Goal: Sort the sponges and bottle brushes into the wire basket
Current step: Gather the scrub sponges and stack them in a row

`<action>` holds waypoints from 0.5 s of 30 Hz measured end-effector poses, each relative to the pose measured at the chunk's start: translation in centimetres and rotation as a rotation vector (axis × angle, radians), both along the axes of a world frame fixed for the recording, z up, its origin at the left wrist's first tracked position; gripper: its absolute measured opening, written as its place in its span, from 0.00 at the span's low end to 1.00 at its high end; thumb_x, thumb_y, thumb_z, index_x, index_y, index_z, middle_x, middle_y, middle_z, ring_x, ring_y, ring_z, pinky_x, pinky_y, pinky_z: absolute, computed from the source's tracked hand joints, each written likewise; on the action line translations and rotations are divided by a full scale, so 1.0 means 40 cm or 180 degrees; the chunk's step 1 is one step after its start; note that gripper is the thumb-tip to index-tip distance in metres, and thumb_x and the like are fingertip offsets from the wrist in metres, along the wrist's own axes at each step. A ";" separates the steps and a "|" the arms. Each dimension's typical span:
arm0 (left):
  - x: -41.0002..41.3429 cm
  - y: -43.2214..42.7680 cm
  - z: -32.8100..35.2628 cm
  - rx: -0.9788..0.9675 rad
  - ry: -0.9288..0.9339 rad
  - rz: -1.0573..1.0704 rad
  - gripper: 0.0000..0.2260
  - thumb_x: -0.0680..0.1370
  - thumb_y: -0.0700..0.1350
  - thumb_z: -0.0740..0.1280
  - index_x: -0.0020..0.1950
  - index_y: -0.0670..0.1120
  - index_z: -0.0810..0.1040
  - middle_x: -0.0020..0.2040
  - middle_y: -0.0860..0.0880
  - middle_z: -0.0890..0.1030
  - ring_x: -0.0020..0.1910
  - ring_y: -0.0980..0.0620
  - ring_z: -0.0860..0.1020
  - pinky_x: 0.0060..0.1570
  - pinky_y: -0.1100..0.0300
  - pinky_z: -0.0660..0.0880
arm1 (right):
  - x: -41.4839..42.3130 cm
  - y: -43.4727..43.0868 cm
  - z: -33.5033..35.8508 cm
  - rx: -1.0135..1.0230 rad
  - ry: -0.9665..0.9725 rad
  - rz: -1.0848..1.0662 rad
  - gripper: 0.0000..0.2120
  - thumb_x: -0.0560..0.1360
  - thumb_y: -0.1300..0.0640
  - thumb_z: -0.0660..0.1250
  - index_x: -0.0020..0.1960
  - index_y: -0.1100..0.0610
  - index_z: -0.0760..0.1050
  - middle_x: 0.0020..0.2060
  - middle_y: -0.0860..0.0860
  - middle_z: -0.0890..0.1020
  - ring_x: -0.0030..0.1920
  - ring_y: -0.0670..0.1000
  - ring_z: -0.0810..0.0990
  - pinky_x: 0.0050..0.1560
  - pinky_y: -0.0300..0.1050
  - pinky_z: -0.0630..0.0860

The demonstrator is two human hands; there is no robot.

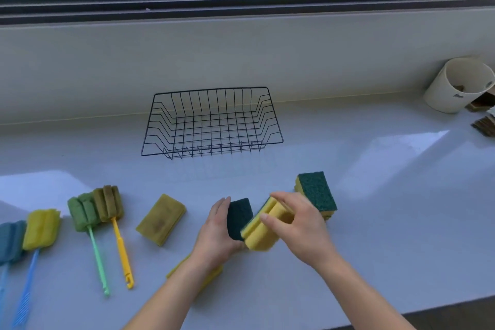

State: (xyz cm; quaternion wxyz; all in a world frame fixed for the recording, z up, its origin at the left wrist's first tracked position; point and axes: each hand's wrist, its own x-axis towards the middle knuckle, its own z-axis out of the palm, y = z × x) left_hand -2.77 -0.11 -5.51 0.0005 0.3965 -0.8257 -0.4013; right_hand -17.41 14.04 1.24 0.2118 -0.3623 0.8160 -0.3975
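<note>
So both hands are busy in the middle of the tabletop (375,195). The left hand (218,230) has its grip clamped on a dark green sponge (239,218), thumb up over the top edge. The right hand (298,225) has its grip closed around a yellow sponge (263,233), fingers curled over it. The two sponges are pressed up against each other between the hands. It's a bit blurry there, so I can't tell much more.

Just behind the right hand there's a green-topped sponge (317,194) resting on the tabletop. A flat yellow sponge (160,220) lies to the left of the hands, and another yellow sponge (213,277) peeks out from under the left forearm.

Further left, four bottle brushes lie in a row with their handles toward the near edge: a brownish brush (108,205), a green brush (83,211), a yellow brush (41,229) and a blue brush (10,241) right at the frame edge.

The wire basket (164,118) sits at the back against the wall, well apart from the hands. A white cup (444,94) stands in the far right corner.
</note>
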 end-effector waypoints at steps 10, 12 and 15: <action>0.006 0.016 0.031 0.0568 0.0515 0.0525 0.26 0.65 0.46 0.71 0.62 0.56 0.72 0.56 0.52 0.79 0.54 0.50 0.79 0.51 0.48 0.79 | 0.133 -0.113 -0.116 0.0056 0.1064 -0.0058 0.27 0.67 0.53 0.78 0.61 0.61 0.72 0.67 0.59 0.69 0.65 0.62 0.69 0.67 0.56 0.70; 0.001 0.006 0.038 0.0681 0.0501 0.0387 0.23 0.67 0.41 0.67 0.61 0.55 0.74 0.54 0.51 0.82 0.54 0.51 0.80 0.51 0.49 0.79 | 0.156 -0.082 -0.142 0.0054 0.1033 0.0209 0.27 0.67 0.54 0.73 0.63 0.59 0.70 0.71 0.59 0.65 0.69 0.61 0.66 0.69 0.56 0.68; -0.001 -0.004 0.044 0.1216 0.0715 0.0667 0.25 0.68 0.33 0.62 0.59 0.56 0.77 0.55 0.52 0.82 0.46 0.58 0.83 0.40 0.63 0.78 | 0.143 -0.048 -0.147 0.0060 0.0381 0.0371 0.27 0.68 0.54 0.68 0.67 0.53 0.68 0.76 0.51 0.59 0.74 0.51 0.61 0.70 0.45 0.66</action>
